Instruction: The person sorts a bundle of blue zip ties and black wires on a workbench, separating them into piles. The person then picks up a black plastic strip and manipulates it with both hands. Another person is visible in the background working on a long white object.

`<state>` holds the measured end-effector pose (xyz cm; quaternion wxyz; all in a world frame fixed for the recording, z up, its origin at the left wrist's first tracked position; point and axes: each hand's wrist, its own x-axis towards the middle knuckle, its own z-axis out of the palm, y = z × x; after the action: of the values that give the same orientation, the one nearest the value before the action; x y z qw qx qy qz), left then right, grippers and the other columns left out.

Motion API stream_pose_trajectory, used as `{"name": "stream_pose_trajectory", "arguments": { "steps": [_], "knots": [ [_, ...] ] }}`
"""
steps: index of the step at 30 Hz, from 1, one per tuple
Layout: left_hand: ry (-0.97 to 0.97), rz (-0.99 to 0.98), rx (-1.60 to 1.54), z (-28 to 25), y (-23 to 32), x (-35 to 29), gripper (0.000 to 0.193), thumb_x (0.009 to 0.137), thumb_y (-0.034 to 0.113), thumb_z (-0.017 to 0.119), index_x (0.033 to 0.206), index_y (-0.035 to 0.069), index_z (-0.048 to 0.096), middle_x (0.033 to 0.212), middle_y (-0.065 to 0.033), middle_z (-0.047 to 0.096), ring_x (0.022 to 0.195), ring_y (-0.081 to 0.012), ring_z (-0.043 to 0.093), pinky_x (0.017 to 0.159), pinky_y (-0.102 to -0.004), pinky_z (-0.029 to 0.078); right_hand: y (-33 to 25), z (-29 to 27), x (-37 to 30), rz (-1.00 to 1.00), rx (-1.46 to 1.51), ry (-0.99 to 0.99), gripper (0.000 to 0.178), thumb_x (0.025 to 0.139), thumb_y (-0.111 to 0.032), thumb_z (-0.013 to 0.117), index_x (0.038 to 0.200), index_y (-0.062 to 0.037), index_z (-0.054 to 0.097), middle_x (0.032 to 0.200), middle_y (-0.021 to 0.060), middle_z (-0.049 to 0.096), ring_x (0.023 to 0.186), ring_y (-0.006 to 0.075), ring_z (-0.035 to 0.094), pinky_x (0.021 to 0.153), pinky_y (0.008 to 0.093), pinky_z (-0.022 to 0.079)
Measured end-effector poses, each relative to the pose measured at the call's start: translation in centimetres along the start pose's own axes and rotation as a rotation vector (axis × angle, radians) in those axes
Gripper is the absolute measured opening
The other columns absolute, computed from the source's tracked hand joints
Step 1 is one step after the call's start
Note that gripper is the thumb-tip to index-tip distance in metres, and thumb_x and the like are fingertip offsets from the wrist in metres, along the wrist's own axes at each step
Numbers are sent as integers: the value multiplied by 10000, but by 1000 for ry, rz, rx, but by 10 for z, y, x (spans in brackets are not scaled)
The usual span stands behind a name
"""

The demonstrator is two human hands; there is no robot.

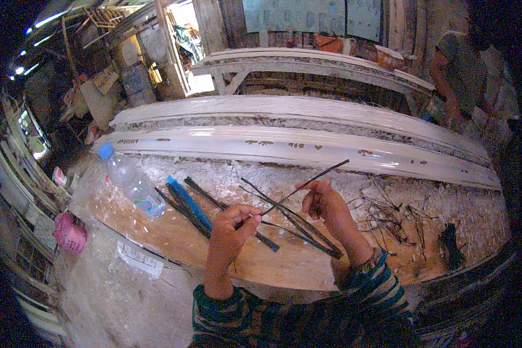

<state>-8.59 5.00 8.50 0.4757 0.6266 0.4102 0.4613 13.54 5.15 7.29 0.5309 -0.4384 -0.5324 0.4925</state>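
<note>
A thin black strip [334,168] slants up to the right between my hands. My left hand [233,225] pinches its lower end between thumb and fingers. Further along, my right hand [326,204] has curled fingers, with the fingertips closed at the strip; the exact grip is partly hidden. Below them, several loose black strips [313,236] cross on the wooden board [290,271]. To the left of my left hand lie more black strips [182,210] and a blue strip [184,200]. Beyond my right wrist are tangled black strands [388,216] and a tied black bundle [451,246].
A clear plastic bottle [127,181] with a blue cap lies at the left. Two long white moulded lengths, one glossy [214,140], run across behind. A pink bag [71,233] is at far left. Another person [461,75] is at the far right, by a back bench [296,66].
</note>
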Motion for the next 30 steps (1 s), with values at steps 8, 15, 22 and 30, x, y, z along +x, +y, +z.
{"name": "stream_pose_trajectory", "arguments": {
  "steps": [8,15,22,30],
  "knots": [
    [23,41,61,2,-15,6,100,792,84,599,864,15,608,661,13,568,595,-43,482,532,-191,387,-11,-9,-2,33,590,-93,702,858,-597,234,1034,10,541,545,33,498,376,96,371,406,215,305],
    [33,56,172,-5,-23,9,117,776,117,620,869,45,624,670,14,565,605,-58,478,543,-214,389,-2,-14,-1,-57,357,47,341,865,-321,487,984,-14,576,664,11,547,490,65,435,456,183,341],
    [163,42,114,-24,-18,7,123,781,128,622,868,40,624,726,2,587,647,-73,503,590,-218,413,1,-15,0,-27,329,149,160,824,-145,574,913,-17,607,730,12,575,555,81,494,525,189,404],
    [461,102,130,-51,-12,5,109,755,59,642,860,35,629,771,-15,611,699,-87,538,634,-206,428,7,-13,-3,79,-151,-109,117,767,-75,604,854,3,612,751,45,623,693,126,580,681,253,462]
  ]
}}
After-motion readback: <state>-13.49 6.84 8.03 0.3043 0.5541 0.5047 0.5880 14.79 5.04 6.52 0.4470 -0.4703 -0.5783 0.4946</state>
